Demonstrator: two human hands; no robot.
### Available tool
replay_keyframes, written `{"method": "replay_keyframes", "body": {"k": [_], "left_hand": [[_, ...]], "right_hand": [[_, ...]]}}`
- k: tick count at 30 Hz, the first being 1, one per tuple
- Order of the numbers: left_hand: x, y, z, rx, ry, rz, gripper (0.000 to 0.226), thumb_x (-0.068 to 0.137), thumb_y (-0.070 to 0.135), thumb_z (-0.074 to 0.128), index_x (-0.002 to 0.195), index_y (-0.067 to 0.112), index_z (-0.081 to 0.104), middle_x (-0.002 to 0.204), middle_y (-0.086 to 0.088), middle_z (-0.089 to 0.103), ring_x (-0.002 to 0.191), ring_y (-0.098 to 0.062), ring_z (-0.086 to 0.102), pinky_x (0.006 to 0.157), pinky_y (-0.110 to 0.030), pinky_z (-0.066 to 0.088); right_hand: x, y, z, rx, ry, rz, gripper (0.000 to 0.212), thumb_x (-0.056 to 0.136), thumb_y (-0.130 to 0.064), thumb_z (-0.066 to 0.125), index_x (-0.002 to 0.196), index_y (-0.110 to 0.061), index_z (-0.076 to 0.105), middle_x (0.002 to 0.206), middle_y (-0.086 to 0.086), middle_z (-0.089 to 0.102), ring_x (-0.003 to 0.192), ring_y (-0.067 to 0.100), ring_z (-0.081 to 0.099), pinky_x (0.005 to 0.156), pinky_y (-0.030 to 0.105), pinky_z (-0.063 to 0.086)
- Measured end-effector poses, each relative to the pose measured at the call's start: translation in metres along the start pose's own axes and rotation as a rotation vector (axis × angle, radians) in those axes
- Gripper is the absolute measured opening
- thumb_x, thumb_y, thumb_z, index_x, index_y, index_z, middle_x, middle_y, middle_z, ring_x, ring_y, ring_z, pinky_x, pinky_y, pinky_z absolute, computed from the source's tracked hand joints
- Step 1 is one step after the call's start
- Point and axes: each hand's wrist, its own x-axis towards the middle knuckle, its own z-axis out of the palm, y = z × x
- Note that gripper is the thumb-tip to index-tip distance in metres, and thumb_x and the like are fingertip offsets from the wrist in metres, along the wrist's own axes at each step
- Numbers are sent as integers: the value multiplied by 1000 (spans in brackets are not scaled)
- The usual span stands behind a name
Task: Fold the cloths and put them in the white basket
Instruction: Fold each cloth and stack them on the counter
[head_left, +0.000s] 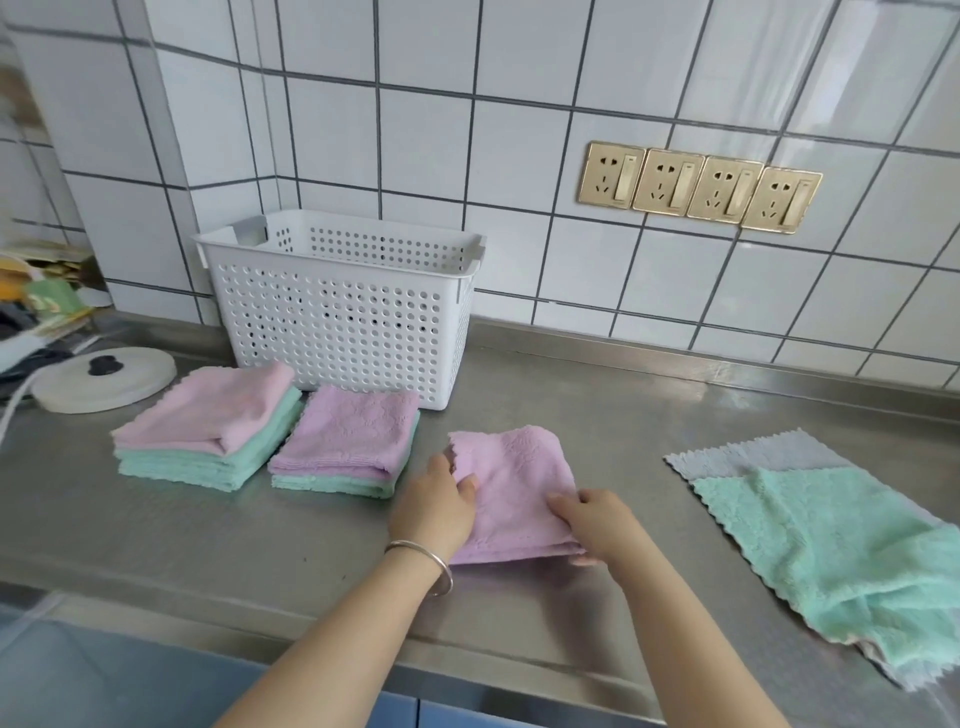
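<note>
So, biggest first: steel counter (597, 410) runs across the whole view, w/ white tiled wall (519, 156) behind it. White basket (343, 306) stands at the back left-centre of the counter against the wall, perforated sides; what's inside can't be made out from here. On the right, unfolded cloths lie spread flat: green cloth (841, 561) on top, overlapping a grey cloth (763, 452) that sticks out behind it, both w/ zigzag edges. Front of the basket, two folded stacks sit side by side, nearly touching. Left stack (208, 426) has a pink cloth on top, green ones under. Second stack (348, 441) has a lilac cloth on top, green below, its far edge just short of the basket wall. Round white lid-like disc (104, 376) w/ dark knob sits far left, near the left stack.

Centre front: folded lilac cloth (514, 493) lies on the counter between the stacks & the spread cloths, outside the basket. Left hand (436, 504) grips its left edge, fingers curled under & thumb over the fabric. Right hand (597, 525) holds the near right corner, thumb on top, fingers tucked below the folded layers. Silver bangle (431, 564) on the left wrist. Four gold sockets (698, 187) in a row on the wall, upper right.
</note>
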Motion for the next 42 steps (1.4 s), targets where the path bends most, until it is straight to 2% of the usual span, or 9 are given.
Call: {"method": "replay_keyframes", "body": {"k": [3,7,10,14,20,26,32,37,42], "left_hand": [[12,3,-35,-282,46,-3,24,91,32,50,88,9,46,87,-10,57,87,-32,55,68,-33,40],[45,-10,-94,-283,213,52,22,92,35,50,86,14,44,69,2,48,69,-23,46,53,-29,31],[77,-35,-122,-180,273,35,23,92,32,51,100,12,50,86,-7,60,76,-25,51,64,-30,36],[105,-71,-131,-95,265,-6,33,92,26,52,118,7,48,109,-15,63,94,-31,60,73,-31,41],[115,-104,-111,-7,181,-52,25,92,28,49,109,10,45,93,-15,64,80,-31,60,67,-36,48],[119,-111,-92,111,195,17,29,92,27,50,109,5,46,97,-18,67,86,-36,65,67,-40,47],[119,-112,-85,169,194,15,31,92,26,50,112,3,46,97,-19,68,86,-37,65,63,-40,46],[107,-91,-93,553,262,159,27,86,10,52,113,5,52,108,-15,58,95,-33,57,68,-37,44],[89,-25,-102,472,331,479,36,76,17,66,110,7,62,105,-17,60,96,-37,57,70,-43,50]], "right_hand": [[-13,-22,5,176,5,-180,20,90,-26,56,81,-8,56,72,3,54,59,15,53,46,21,49],[-17,-71,38,337,-30,-342,20,90,-25,58,99,-8,59,81,1,60,64,11,58,43,14,48],[-9,-104,80,403,-88,-327,22,89,-26,60,101,-7,58,84,3,60,65,14,57,46,15,49],[11,-124,126,379,-62,-251,23,86,-26,63,94,-4,60,87,10,62,77,25,60,76,38,54],[29,-112,158,207,12,-146,31,84,-31,59,61,-13,51,69,7,59,73,26,58,74,35,52],[34,-103,165,273,59,-50,27,80,-22,53,54,-12,50,72,15,63,80,37,69,71,44,59],[38,-96,164,147,38,-62,17,82,-13,44,73,-3,54,78,15,61,48,24,52,33,22,45],[35,-94,159,-46,91,-153,32,84,-38,44,85,-7,55,96,16,68,80,33,64,70,36,55],[12,-77,92,-132,294,-382,31,91,-43,45,103,-15,52,85,3,64,89,28,60,65,28,37]]}}
